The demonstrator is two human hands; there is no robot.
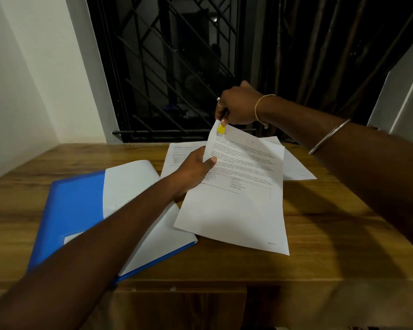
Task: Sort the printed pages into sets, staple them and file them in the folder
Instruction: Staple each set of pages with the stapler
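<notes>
My left hand (197,166) grips the left edge of a set of printed pages (239,198), lifted and tilted above the wooden table (320,222). At the pages' top left corner, my right hand (236,107) is closed around a small yellow stapler (221,129), whose jaws sit on that corner. An open blue folder (81,210) with a white sheet inside lies flat to the left, partly under my left forearm. More printed pages (180,156) lie on the table behind the held set.
A further loose sheet (296,167) lies at the back right of the table. Beyond the table's far edge are a barred dark window (172,67) and a dark curtain (332,55). White walls stand at both sides.
</notes>
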